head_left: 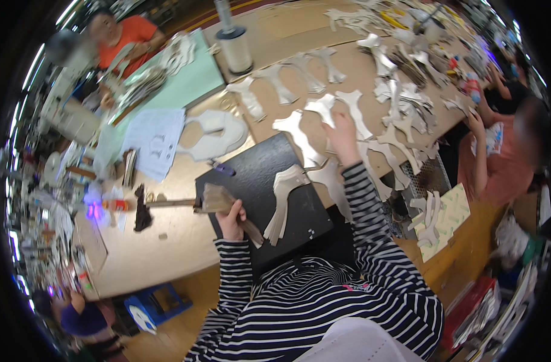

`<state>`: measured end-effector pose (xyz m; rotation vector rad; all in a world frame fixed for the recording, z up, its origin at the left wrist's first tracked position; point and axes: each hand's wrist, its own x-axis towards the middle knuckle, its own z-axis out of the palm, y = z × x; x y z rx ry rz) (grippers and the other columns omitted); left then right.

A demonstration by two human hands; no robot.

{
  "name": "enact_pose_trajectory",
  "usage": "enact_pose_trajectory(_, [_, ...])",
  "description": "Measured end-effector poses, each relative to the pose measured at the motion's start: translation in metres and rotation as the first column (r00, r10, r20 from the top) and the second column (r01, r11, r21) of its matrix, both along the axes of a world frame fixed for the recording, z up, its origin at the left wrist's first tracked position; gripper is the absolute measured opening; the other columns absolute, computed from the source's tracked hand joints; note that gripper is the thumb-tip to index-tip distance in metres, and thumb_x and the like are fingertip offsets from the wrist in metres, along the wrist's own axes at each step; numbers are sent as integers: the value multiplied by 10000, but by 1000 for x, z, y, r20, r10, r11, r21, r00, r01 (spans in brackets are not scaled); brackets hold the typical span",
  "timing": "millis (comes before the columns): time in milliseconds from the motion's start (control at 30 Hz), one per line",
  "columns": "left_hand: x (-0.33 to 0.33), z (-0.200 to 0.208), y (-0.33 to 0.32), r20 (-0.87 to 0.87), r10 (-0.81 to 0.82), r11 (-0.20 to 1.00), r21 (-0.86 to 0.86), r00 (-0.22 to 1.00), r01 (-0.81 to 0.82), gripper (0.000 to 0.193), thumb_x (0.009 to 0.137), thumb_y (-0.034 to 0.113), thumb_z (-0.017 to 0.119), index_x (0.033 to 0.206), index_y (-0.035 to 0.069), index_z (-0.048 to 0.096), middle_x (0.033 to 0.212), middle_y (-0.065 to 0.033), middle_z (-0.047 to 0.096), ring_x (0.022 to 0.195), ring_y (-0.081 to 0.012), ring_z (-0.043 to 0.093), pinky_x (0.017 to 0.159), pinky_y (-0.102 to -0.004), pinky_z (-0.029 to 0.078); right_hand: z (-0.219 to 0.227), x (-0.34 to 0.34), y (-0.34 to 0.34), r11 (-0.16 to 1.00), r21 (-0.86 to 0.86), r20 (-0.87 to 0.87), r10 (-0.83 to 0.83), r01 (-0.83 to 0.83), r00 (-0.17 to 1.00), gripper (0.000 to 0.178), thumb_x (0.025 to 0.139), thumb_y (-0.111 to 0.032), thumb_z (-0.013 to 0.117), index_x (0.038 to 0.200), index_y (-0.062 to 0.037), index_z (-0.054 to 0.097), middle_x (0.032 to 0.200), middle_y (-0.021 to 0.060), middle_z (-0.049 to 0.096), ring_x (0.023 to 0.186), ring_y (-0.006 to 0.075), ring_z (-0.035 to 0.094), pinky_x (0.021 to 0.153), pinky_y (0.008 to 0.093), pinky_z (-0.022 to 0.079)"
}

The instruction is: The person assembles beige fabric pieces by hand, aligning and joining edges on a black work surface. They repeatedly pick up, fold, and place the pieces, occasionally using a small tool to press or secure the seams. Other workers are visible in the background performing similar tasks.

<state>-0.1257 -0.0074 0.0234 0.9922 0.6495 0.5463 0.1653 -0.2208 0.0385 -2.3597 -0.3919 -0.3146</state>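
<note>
My left hand [231,222] is closed around a stack of thin grey-beige cut pieces [217,198], held over the left part of a black slab [251,160]. My right hand [342,134] reaches out over the table, its fingers pinching the lower end of a white, forked cut piece [321,107]. Beside it lie similar white pieces, one just left [299,139] and one just right [355,114]. A fanned stack of pale pieces [284,196] rests on the slab's right side, between my hands. The exact material cannot be made out.
A brush-like tool with dark bristles [143,208] lies left of the slab. Behind stand a cylindrical weight with a rod [234,51] and printed sheets [154,142]. More pieces are heaped at far right [408,99]. Co-workers sit at the right [498,157] and far left [128,45].
</note>
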Motion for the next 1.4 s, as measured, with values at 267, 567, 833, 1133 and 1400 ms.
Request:
enact_pose_trajectory(267, [-7,78,-48,-15,-336,924,190,942,333,131,883,49,711,943,-1,606,721,-11,607,557,-87,571,501,-217,450,121,-149,-24,729,296,-3,647,-617,763,240,829,-24,698,1069,-12,682,1034,121,643,903,262,643,799,348,510])
enact_pose_trajectory(567, [-3,101,-78,13,-449,845,330,893,420,297,838,17,667,1122,-29,591,865,-42,639,707,-81,592,592,-231,487,136,-199,6,662,301,180,668,-687,722,282,750,17,753,1024,-40,720,900,71,585,797,211,593,655,311,485])
enact_pose_trajectory(833, [-10,101,-75,-143,-558,799,173,817,576,342,831,49,696,1145,-24,581,907,-50,642,686,-84,601,596,-224,493,124,-207,12,729,405,-45,619,-552,784,124,808,-8,720,923,11,676,854,92,622,755,206,632,658,300,503])
enact_pose_trajectory(1133, [-28,77,-58,97,-388,894,-202,917,400,431,912,206,678,1245,50,454,916,-52,610,748,-135,611,688,-278,512,75,-231,-8,617,768,-242,527,-171,815,137,1016,-90,505,1124,-5,494,876,100,673,736,152,656,656,257,515])
enact_pose_trajectory(1400, [-41,58,-14,-139,-226,974,-25,964,225,128,879,75,701,946,65,592,732,28,550,596,-65,510,538,-226,397,51,-205,-44,487,832,-486,412,264,771,152,1024,-156,526,1102,-27,508,755,40,583,601,114,562,581,246,476])
